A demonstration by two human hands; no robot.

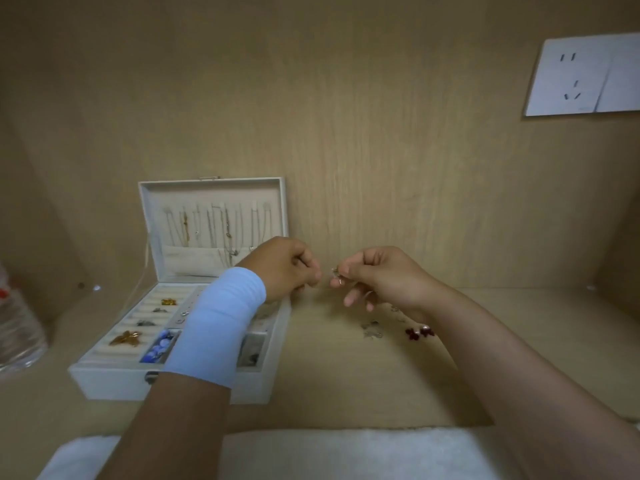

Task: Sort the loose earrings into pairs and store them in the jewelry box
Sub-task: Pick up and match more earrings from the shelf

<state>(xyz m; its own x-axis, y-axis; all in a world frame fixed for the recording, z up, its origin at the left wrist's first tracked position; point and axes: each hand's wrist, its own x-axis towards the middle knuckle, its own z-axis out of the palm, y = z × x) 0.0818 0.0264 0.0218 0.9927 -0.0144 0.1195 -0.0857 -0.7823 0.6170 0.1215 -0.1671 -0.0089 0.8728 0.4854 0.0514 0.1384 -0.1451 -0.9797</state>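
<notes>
Both hands are up over the light wooden tabletop [329,393], just in front of the person. The right hand [377,275] pinches a small silver earring [337,276] between thumb and forefinger, the other fingers loosely curled beneath. The left hand [284,268], with a pale blue sleeve [221,323] round its wrist, sits just beside it, fingers curled in and the tips bunched close to the earring. I can't tell from here whether they touch it or pinch anything at all.

On the left stands the white rectangular jewelry box [114,382], open, its lid upright against the wooden back wall, with thin chain necklaces [207,226] hanging inside the lid. In its tray I see a gold butterfly-shaped piece [126,338] in the padded rolls, a small amber piece [168,301] further back, and a compartment of blue beads [161,346]. The left forearm crosses above the tray.

On the table under the right wrist lie the loose pieces: a few silver earrings [372,329] and, just beside them, a pair of dark red ones [419,332], well apart from the box.

Far left, a clear plastic bottle [17,334]. Upper right on the wall, a white socket plate [585,76]. A white cloth [346,452] runs along the near edge.
</notes>
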